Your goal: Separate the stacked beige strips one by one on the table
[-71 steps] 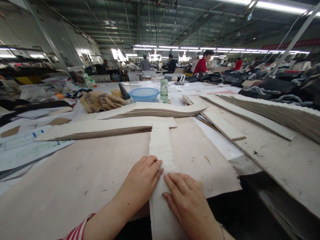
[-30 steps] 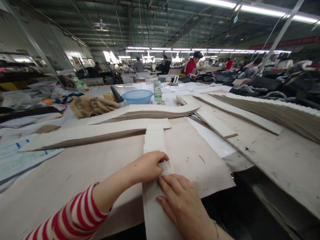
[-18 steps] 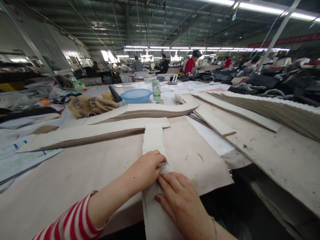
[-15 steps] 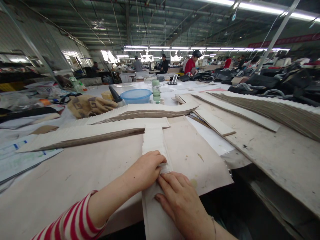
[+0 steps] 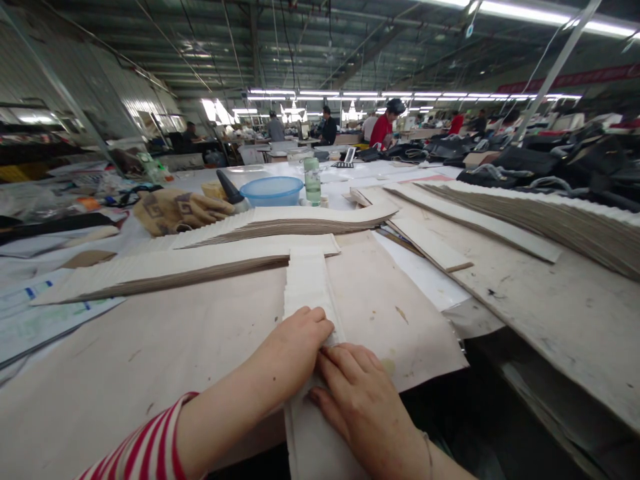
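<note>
Left hand: (image 5: 297, 343) knuckles bent, fingers close together over the white strips (image 5: 306, 280); tips tucked out of sight, so can't tell if they pinch.
Right hand: (image 5: 357, 397) laid low on the near strip (image 5: 313, 433), fingers side by side, thumb set apart on top; fingertips just beside the left hand.
White strips: overlapped in steps, running away from the person under the left hand; far end meets the crosswise stack (image 5: 190, 263) near its right end.
Near strip: runs toward the person, past the table edge.
Under it all: beige sheet (image 5: 200, 353), a few marks on it.
Behind the crosswise stack: second strip stack (image 5: 300, 217), then blue basin (image 5: 273, 193) with green-tinted bottle (image 5: 313, 181) just beside.
Right side: more strips fanned (image 5: 550, 217) on a board (image 5: 540, 313).
Background: person in red top (image 5: 381, 130), head bent.
</note>
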`<action>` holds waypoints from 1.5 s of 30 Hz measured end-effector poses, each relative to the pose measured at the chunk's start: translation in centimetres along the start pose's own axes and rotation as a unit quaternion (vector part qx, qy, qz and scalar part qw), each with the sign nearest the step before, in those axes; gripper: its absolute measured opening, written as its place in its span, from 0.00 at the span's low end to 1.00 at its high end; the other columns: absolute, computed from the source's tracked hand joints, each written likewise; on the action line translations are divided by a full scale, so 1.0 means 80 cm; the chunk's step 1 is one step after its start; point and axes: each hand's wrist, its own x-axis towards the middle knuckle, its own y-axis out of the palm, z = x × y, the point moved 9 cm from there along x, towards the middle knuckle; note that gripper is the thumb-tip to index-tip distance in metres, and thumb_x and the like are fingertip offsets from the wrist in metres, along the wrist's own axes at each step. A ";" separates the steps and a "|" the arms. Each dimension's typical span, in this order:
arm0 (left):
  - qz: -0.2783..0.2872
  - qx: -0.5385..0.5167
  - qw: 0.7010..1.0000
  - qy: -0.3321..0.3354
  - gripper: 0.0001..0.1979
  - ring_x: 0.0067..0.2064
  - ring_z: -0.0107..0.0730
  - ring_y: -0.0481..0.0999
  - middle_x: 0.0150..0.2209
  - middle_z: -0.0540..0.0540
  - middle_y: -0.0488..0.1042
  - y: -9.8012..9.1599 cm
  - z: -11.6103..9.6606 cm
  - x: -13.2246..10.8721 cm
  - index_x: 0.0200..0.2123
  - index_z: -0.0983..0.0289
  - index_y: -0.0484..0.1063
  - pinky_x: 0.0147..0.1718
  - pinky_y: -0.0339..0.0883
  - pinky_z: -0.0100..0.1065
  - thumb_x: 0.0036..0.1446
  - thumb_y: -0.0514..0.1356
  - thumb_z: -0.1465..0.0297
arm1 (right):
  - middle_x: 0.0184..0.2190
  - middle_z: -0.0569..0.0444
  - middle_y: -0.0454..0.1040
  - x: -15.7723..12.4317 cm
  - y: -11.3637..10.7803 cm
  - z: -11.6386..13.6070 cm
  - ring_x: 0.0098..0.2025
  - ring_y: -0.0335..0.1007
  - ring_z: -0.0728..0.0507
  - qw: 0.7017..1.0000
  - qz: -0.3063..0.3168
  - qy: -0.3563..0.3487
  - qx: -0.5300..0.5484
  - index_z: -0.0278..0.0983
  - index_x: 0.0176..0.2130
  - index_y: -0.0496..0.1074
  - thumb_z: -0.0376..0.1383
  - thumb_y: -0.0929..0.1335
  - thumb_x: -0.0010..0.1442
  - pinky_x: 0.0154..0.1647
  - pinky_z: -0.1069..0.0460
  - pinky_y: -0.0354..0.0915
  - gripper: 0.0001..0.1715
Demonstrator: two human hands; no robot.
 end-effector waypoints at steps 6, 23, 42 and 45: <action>0.013 0.043 0.999 0.017 0.11 0.40 0.39 0.64 0.38 0.57 0.67 0.005 -0.012 -0.004 0.38 0.65 0.67 0.41 0.62 0.39 0.51 0.51 0.77 | 0.38 0.51 0.70 0.000 -0.001 0.002 0.42 0.64 0.43 1.000 -0.012 -0.009 -0.002 0.36 0.44 0.66 0.34 0.65 0.55 0.45 0.46 0.62 0.15; -0.044 -0.168 0.984 -0.050 0.18 0.49 0.38 0.64 0.46 0.56 0.68 -0.013 0.046 -0.039 0.46 0.63 0.65 0.49 0.58 0.38 0.49 0.57 0.71 | 0.35 0.52 0.68 0.036 -0.010 -0.020 0.39 0.63 0.44 0.999 0.012 0.007 0.037 0.37 0.39 0.65 0.28 0.64 0.55 0.41 0.47 0.61 0.10; -0.064 -0.236 0.962 -0.120 0.14 0.44 0.38 0.66 0.40 0.54 0.68 -0.007 0.073 -0.055 0.37 0.62 0.67 0.43 0.60 0.36 0.45 0.60 0.66 | 0.40 0.52 0.71 0.086 0.011 -0.010 0.44 0.65 0.44 0.957 0.258 -0.096 0.092 0.39 0.45 0.69 0.28 0.68 0.50 0.46 0.49 0.61 0.20; -0.070 -0.237 0.962 -0.119 0.13 0.44 0.38 0.66 0.40 0.54 0.68 -0.006 0.072 -0.056 0.37 0.63 0.67 0.43 0.60 0.36 0.46 0.60 0.66 | 0.39 0.52 0.70 0.085 0.014 -0.009 0.44 0.65 0.44 0.955 0.263 -0.098 0.096 0.38 0.44 0.69 0.28 0.68 0.50 0.47 0.48 0.61 0.19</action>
